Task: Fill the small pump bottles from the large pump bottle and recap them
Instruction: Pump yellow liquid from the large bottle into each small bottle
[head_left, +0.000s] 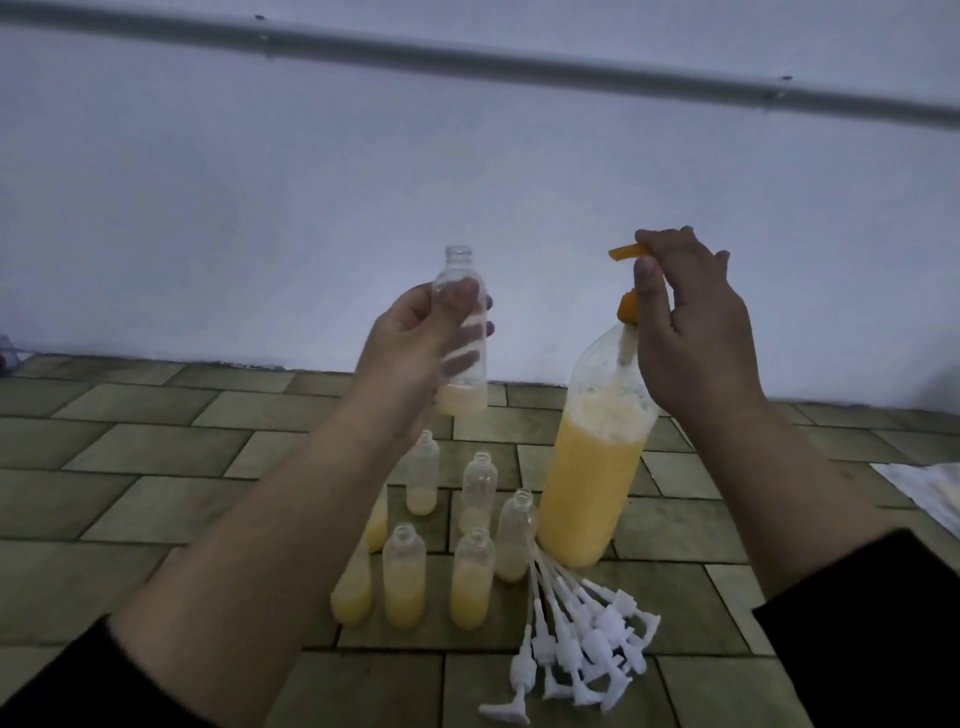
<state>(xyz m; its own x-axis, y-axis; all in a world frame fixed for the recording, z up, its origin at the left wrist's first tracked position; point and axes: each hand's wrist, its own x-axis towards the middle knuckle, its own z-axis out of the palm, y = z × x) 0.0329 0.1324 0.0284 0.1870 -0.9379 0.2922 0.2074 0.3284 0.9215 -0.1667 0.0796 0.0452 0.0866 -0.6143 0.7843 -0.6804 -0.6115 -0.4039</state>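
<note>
Pale wall (467, 182) behind, olive tiled floor (156, 467) below, open on both sides of the tall clear plastic bottle of yellow liquid (597, 493). Heavy, likely stiff; steadied at its orange pump head (628, 253) by right hand (691, 332), fingers curled round it. Left of it, raised: small clear uncapped bottle (461, 332), light, probably slippery, gripped mid-body by left hand (415, 353). Below: seven open bottles (405, 582); loose white pumps (587, 644), tangle-prone.

Both forearms reach forward, dark sleeves pushed back near the elbows. The left hand (415, 338) is raised, its fingers curled in a grip with the thumb in front. The right hand (691, 332), higher and further right, pinches with thumb and fingertips, palm turned left.
</note>
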